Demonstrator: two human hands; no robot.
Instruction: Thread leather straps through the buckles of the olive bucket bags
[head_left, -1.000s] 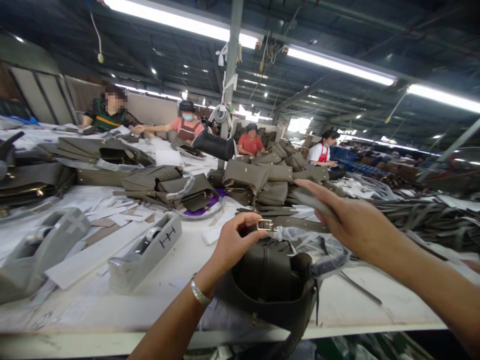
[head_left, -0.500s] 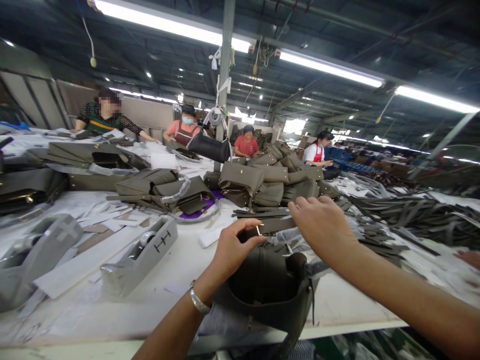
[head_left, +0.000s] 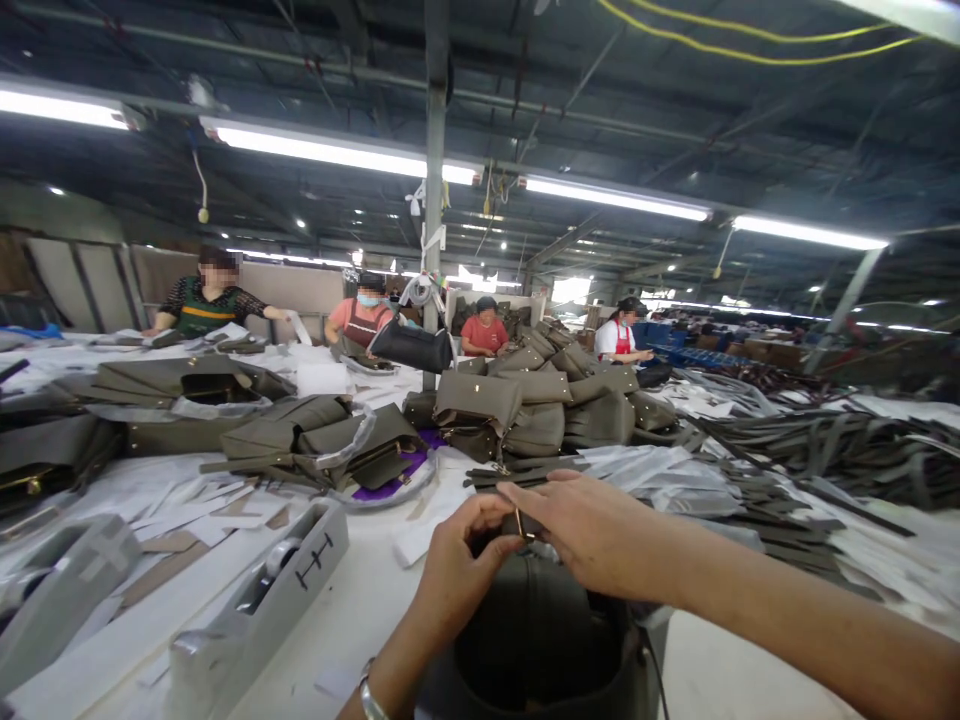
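A dark olive leather bag (head_left: 540,640) stands on the white table (head_left: 375,610) right in front of me. My left hand (head_left: 461,570) pinches a small gold buckle (head_left: 520,526) on a strap at the bag's top. My right hand (head_left: 592,530) comes in from the right and closes its fingers on the same buckle and strap, touching the left hand's fingertips. A silver bracelet (head_left: 369,700) sits on my left wrist.
A grey tape dispenser (head_left: 262,600) lies left of the bag, another (head_left: 67,590) further left. Piles of olive bags (head_left: 517,405) and purple-lined pieces (head_left: 322,445) fill the table's middle. Heaps of straps (head_left: 817,450) lie right. Several people work at the far side.
My right hand has drawn back from its reach to the right and come in to meet the left hand at the buckle. The view has tilted upward, so the bag sits lower.
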